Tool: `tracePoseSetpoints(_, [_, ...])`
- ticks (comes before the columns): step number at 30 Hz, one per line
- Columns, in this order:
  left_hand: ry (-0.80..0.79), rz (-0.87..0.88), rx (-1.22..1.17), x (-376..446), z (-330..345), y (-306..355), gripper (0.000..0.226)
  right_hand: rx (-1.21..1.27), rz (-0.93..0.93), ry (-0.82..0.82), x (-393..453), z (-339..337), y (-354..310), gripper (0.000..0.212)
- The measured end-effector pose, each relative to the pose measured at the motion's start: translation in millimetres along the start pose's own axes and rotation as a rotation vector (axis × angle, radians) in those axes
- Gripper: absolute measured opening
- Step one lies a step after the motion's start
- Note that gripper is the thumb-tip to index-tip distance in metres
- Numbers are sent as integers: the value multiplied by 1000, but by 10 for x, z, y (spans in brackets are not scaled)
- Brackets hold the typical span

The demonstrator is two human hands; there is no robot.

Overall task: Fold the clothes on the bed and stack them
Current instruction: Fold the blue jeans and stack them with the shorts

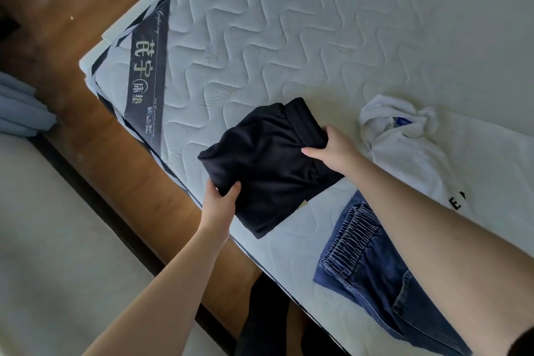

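The left hand (220, 202), arm reaching up from below, pinches the near-left corner of the folded black garment (268, 166), thumb on top and fingers under. The garment sits at the bed's (260, 37) near edge. The right hand (329, 149), arm stretched in from the right, grips its far-right edge. Further right lie jeans (372, 269) and a crumpled white shirt (410, 147), unfolded.

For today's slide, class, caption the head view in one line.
Both hands, left and right, grip folded black garment over mattress; jeans, white shirt unfolded.
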State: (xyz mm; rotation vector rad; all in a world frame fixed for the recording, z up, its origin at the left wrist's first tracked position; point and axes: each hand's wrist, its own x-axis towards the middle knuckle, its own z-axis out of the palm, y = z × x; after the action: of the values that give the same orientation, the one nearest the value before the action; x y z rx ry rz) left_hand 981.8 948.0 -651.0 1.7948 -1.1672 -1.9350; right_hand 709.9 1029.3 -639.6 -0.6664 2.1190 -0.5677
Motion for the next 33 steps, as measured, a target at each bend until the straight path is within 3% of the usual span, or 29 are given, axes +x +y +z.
tracePoseSetpoints(5, [-92, 154, 131, -155, 162, 250, 28, 226, -5, 162, -681, -303, 282, 56])
tracePoseSetpoints(12, [-290, 317, 342, -565, 839, 364, 27, 511, 125, 357, -1650, -589, 1057, 52])
tracePoseSetpoints(17, [-431, 326, 466, -948, 1385, 168, 36, 641, 217, 484, -2381, -698, 1659, 43])
tracePoseSetpoints(21, [-537, 272, 584, -1140, 1663, -159, 40, 733, 313, 531, -2834, -590, 2114, 48])
tracePoseSetpoints(26, [-580, 285, 764, -1224, 1875, -459, 32, 747, 398, 572, -3133, -383, 2482, 49])
tracePoseSetpoints(30, [-568, 349, 977, -1199, 2008, -636, 53, 724, 484, 615, -3188, -225, 2712, 51])
tracePoseSetpoints(33, [-532, 418, 1124, -1186, 2039, -734, 56, 710, 575, 603, -3170, -118, 2838, 56])
